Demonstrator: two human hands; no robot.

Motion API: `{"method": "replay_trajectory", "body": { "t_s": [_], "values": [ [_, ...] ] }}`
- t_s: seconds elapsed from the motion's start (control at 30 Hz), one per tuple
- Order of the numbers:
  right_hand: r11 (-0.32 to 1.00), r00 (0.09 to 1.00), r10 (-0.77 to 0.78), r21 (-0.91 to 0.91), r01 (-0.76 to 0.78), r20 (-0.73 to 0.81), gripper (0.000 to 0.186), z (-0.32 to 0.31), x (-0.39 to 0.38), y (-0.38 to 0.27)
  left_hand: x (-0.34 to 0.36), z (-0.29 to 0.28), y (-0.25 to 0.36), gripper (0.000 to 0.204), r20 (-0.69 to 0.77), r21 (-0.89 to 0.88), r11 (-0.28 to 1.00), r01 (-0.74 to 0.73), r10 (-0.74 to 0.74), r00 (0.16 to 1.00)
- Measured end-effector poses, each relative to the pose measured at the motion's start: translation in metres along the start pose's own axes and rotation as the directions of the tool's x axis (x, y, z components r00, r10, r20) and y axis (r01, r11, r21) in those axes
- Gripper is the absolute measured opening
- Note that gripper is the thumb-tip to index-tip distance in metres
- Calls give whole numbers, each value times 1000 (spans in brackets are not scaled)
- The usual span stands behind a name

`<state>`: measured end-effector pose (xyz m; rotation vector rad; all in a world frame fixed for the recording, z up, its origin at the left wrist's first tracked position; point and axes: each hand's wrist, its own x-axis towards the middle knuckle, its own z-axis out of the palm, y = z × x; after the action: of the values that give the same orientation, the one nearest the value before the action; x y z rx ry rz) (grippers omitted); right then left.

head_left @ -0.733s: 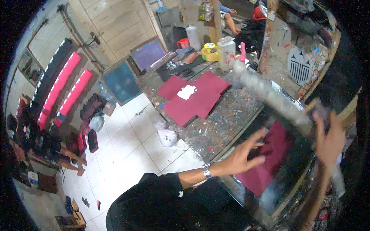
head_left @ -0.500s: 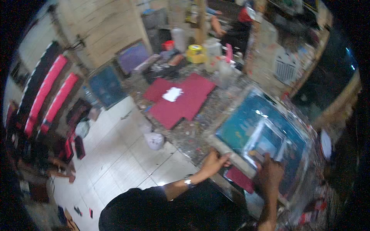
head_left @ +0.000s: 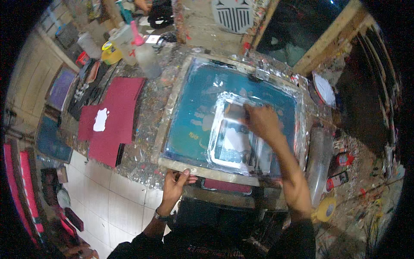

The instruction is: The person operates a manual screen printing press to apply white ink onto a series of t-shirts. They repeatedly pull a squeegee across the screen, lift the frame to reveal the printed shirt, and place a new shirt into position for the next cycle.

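Note:
A screen-printing frame (head_left: 173,116) with blue mesh lies on the table, with a white-smeared rectangle in its middle. My right hand (head_left: 261,122) is closed over that middle on a small brown squeegee-like tool (head_left: 234,111), blurred and partly hidden by my fingers. My left hand (head_left: 176,186) grips the frame's front-left lower edge, fingers curled around it. Maroon material (head_left: 225,186) shows beneath the front edge.
Cut maroon pieces (head_left: 114,142) with a white print lie left on the paint-spattered table (head_left: 146,142). Bottles (head_left: 148,60) and yellow tubs (head_left: 112,52) stand behind. A clear cylinder (head_left: 318,166) lies right. Another person's limb (head_left: 142,5) shows at the top.
The view has swung right. The screen has come down over the maroon piece. My open hands have closed: left on the frame's edge, right on the tool over the mesh.

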<state>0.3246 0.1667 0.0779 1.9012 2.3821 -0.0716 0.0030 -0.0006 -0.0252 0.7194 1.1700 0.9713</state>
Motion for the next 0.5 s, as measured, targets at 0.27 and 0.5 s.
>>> {"method": "replay_trajectory", "body": {
  "t_s": [0.27,0.5],
  "values": [
    [999,977,-14,39,23,-215,24,19,-38,-29,-18,15,24,34,-80,54,998,-27,32,996],
    [988,980,-101,97,119,-173,34,36,-152,-86,-13,12,17,30,-42,80,995,-60,64,997]
  ]
}}
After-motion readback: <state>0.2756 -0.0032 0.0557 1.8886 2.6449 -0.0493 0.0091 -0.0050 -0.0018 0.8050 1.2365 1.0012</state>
